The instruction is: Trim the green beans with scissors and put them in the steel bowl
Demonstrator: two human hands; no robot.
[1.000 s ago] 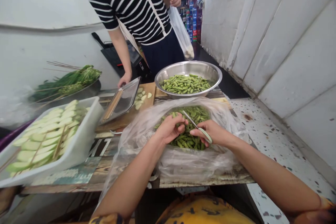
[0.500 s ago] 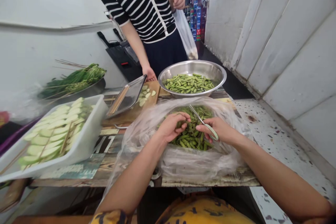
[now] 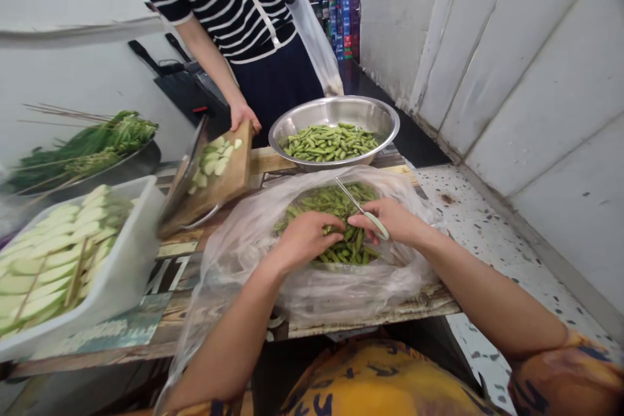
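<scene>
A clear plastic bag (image 3: 253,234) lies open on the table, full of green bean pods (image 3: 316,198). My left hand (image 3: 305,240) reaches into the pile, fingers curled on pods. My right hand (image 3: 392,221) grips small scissors (image 3: 363,211) with pale green handles, blades pointing up and left over the pods. Behind the bag stands a steel bowl (image 3: 385,120) holding trimmed pods.
A person in a striped top stands across the table; one hand (image 3: 244,116) tilts a wooden cutting board (image 3: 229,185) with pale slices, the other holds a plastic bag (image 3: 316,45). A white tub (image 3: 121,273) of skewered slices sits at left, a tray of greens (image 3: 82,146) behind it.
The person opposite has lifted the far end of the cutting board, tipping it and the metal tray steeply. My hands stay in the bag; the view has shifted slightly right.
</scene>
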